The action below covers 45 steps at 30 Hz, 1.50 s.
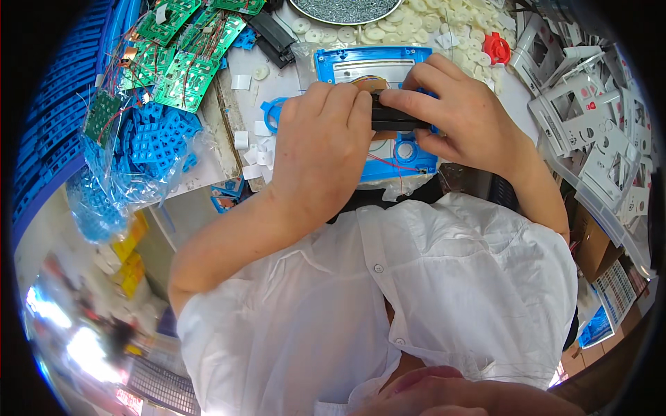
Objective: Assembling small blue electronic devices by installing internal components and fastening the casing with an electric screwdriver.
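Both my hands work over a blue plastic housing (374, 54) at the table's front edge. My left hand (322, 142) has its fingers curled onto a black oblong plastic part (397, 123) from the left. From the right, the thumb and fingers of my right hand (463, 114) close on the same part. The black part sits across the middle of the housing, and its left end is hidden by my left hand. Thin red wires (394, 165) run across the housing's near side. A blue ring-shaped piece (270, 115) shows beside my left hand.
Green circuit boards (186, 80) with wires and bagged blue key pieces (161, 142) lie at the left. Pale discs (409, 24), a dish of small metal parts (345, 8) and a red knob (497, 48) are behind. A clear bin (590, 187) of white panels stands right.
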{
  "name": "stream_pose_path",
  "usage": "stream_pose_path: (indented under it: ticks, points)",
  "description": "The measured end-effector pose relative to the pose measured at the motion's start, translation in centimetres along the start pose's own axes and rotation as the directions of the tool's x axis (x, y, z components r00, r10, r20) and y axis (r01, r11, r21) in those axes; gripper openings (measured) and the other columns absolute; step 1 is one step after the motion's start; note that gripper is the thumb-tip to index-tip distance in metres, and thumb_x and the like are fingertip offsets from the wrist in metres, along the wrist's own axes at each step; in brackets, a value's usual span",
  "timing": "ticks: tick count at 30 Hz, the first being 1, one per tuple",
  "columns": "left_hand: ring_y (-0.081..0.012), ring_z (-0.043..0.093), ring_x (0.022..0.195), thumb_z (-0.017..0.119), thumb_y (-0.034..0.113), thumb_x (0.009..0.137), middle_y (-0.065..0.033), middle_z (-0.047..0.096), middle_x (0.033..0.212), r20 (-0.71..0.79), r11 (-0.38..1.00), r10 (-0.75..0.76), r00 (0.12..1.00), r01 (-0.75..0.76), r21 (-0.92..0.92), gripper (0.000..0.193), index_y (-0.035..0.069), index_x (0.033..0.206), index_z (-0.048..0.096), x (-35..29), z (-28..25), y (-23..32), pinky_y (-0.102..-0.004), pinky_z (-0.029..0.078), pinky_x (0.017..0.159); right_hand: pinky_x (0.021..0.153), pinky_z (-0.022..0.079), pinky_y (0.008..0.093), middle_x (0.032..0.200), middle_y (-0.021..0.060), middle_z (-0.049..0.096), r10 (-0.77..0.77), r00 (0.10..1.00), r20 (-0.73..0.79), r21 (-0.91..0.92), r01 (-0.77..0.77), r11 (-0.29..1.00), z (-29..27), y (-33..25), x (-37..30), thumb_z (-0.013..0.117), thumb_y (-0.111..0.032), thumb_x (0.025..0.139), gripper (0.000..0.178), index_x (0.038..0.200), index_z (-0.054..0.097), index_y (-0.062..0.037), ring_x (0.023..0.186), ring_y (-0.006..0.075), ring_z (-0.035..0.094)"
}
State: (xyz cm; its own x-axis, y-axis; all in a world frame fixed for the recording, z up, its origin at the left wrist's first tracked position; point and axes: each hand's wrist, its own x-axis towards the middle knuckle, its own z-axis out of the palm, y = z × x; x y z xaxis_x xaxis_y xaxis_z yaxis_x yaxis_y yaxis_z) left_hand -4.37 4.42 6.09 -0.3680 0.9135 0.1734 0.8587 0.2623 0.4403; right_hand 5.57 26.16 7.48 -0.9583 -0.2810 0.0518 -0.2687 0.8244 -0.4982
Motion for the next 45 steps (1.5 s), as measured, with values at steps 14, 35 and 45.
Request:
stream_pose_path:
  ticks: [14,35,45]
  points:
    - [-0.0326,0.056,0.114,0.074,0.008,0.081,-0.0122,0.057,0.137,-0.062,0.999,-0.033,0.998,0.035,0.03,0.048,0.002,0.127,0.062,-0.5,1.1,0.9,-0.0469,0.039,0.096,0.074,0.056,0.0362,0.103,0.0048,0.059,-0.008,1.0,-0.008,-0.075,0.007,0.997,0.1,-0.2,-0.4,0.078,-0.006,0.07,0.061,0.128,0.062,-0.0146,0.099,0.027,0.058]
    - [-0.033,0.057,0.115,0.07,0.004,0.081,-0.0151,0.056,0.139,-0.107,0.998,-0.059,0.993,0.059,0.003,0.053,-0.001,0.133,0.058,-0.8,2.0,1.2,-0.0468,0.039,0.096,0.083,0.052,0.0417,0.108,0.0106,0.062,0.044,0.997,-0.065,0.07,-0.04,0.997,0.5,-0.1,-0.8,0.077,-0.001,0.069,0.07,0.135,0.057,-0.012,0.1,0.034,0.061]
    - [-0.0351,0.052,0.118,0.072,0.013,0.078,-0.0156,0.058,0.133,0.001,0.961,-0.113,0.994,0.11,-0.252,0.042,0.004,0.119,0.07,0.1,-0.1,-1.1,-0.0486,0.039,0.095,0.084,0.053,0.0417,0.105,0.0126,0.065,0.042,0.993,-0.106,0.146,-0.026,0.989,0.4,1.1,-1.1,0.078,-0.001,0.071,0.066,0.134,0.059,-0.0096,0.098,0.0349,0.063]
